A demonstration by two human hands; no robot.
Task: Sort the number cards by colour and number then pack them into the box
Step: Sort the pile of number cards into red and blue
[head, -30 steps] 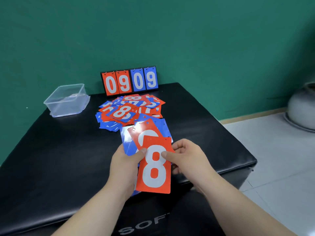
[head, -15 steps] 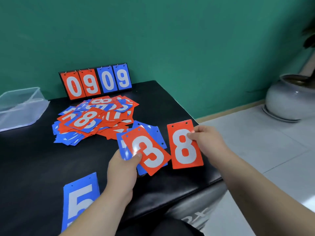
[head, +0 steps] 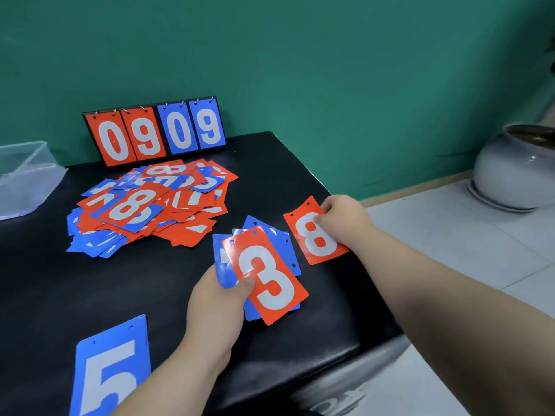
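My left hand (head: 217,304) grips a small fan of cards, a red 3 (head: 267,277) on top with blue cards (head: 276,238) behind it. My right hand (head: 345,219) pinches a red 8 card (head: 315,238) at its upper right edge, low over the black table near the right side. A loose heap of red and blue number cards (head: 144,205) lies at the back middle. A blue 5 card (head: 111,367) lies flat at the near left. The clear plastic box (head: 24,175) stands at the far left, partly cut off by the frame.
A flip scoreboard (head: 156,130) reading 0909 stands against the green wall behind the heap. The black padded table (head: 120,289) ends just right of my right hand. A grey ceramic pot (head: 516,169) sits on the tiled floor at the right.
My right hand pulled the red 8 off the fan and carried it right and down toward the table. The red 3 now tops the fan. The view swung right.
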